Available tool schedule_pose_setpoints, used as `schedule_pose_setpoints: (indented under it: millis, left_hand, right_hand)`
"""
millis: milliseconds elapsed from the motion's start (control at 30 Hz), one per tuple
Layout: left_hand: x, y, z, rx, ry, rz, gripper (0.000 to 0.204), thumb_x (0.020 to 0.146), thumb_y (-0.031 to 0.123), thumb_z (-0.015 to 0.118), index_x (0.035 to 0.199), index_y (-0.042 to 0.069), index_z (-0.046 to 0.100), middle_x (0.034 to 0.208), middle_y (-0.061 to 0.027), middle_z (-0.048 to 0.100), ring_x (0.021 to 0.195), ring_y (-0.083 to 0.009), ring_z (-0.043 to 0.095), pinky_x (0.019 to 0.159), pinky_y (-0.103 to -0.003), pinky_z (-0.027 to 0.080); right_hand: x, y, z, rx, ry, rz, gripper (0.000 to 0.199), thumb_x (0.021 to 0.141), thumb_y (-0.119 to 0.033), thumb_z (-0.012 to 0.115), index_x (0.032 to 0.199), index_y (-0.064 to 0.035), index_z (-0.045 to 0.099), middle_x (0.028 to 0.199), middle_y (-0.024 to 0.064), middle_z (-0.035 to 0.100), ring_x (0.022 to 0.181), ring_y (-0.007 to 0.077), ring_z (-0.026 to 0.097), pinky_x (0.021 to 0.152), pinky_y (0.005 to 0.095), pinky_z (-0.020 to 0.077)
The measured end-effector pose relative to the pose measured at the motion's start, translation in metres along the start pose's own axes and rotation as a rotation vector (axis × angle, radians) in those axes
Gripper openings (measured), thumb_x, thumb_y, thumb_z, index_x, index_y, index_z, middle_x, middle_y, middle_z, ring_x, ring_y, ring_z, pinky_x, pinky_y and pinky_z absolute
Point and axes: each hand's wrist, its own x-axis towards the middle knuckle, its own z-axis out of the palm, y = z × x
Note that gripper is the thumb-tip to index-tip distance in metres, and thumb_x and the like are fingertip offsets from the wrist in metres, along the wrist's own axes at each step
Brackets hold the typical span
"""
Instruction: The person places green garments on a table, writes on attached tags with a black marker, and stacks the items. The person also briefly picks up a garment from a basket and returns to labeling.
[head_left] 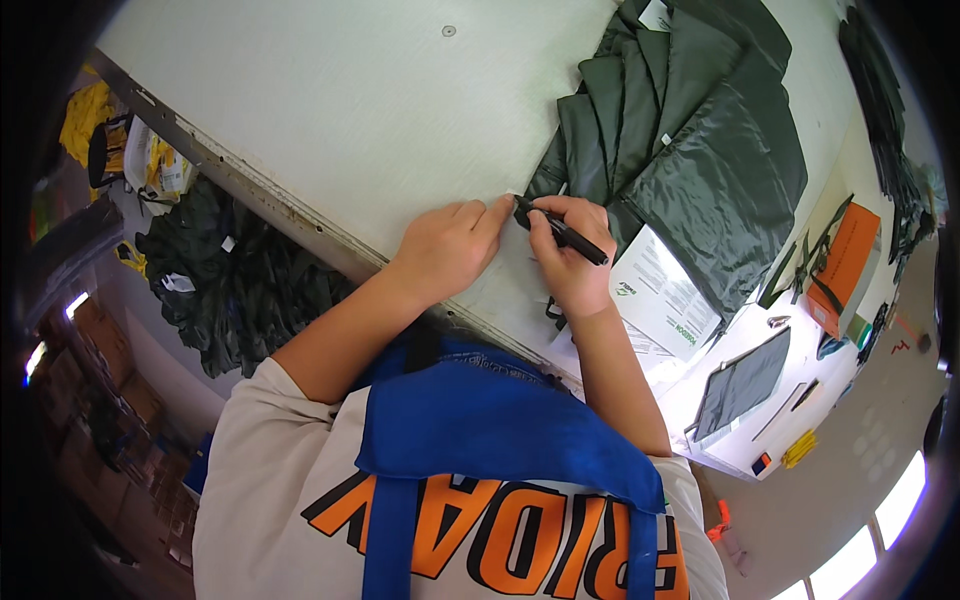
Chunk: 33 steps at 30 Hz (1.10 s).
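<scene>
My right hand (pixel 575 270) grips a black marker (pixel 582 245) between thumb and fingers, its tip end toward my left fingertips. My left hand (pixel 452 250) rests on the white tabletop (pixel 350 110) near the front edge, fingers curled and pressed together. Whatever lies under its fingertips is too small or hidden to make out. Just beyond the right hand lies a fanned pile of dark green, shiny fabric pieces (pixel 715 180). White printed sheets (pixel 665 295) lie beside my right wrist, partly under the fabric.
Below the table's left edge hangs a heap of dark green fabric (pixel 235 275), with yellow items (pixel 90 125) farther left. At right are an orange box (pixel 845 265), a flat dark fabric piece (pixel 742 382) on a lit white surface, and a yellow bundle (pixel 799 449).
</scene>
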Motion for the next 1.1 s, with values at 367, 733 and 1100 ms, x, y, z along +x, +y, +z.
schedule_pose_setpoints:
  millis: [367, 733, 1100]
  left_hand:
    - [-0.003, 0.0, -0.002, -0.022, 0.009, 0.014, 0.037, 0.072, 0.005, 0.065, 0.109, 0.006, 0.065, 0.067, -0.0033, 0.052, 0.059, -0.0191, 0.056, 0.05, -0.032, 0.046]
    - [-0.014, 0.017, 0.01, -0.047, -0.035, 0.146, 0.042, 0.07, 0.008, 0.064, 0.112, 0.01, 0.066, 0.067, -0.0008, 0.049, 0.057, -0.0173, 0.054, 0.049, -0.031, 0.044]
    - [-0.015, 0.019, 0.011, -0.036, -0.054, 0.142, 0.04, 0.072, 0.009, 0.064, 0.112, 0.008, 0.066, 0.067, -0.0009, 0.051, 0.059, -0.0173, 0.055, 0.049, -0.031, 0.045]
  right_hand:
    - [-0.014, -0.01, -0.017, 0.077, 0.1, 0.132, 0.013, 0.072, 0.0, 0.069, 0.081, -0.0036, 0.061, 0.074, 0.0103, 0.06, 0.067, 0.0252, 0.057, 0.062, 0.0337, 0.0458]
    - [-0.043, -0.003, -0.025, -0.059, 0.039, 0.085, 0.016, 0.071, 0.0, 0.071, 0.083, -0.0055, 0.062, 0.075, 0.0071, 0.062, 0.069, 0.025, 0.056, 0.065, 0.0346, 0.0445]
    - [-0.042, 0.0, -0.024, -0.107, 0.031, 0.033, 0.015, 0.072, 0.0, 0.07, 0.083, -0.0061, 0.062, 0.075, 0.0065, 0.062, 0.068, 0.0243, 0.056, 0.064, 0.0345, 0.0439]
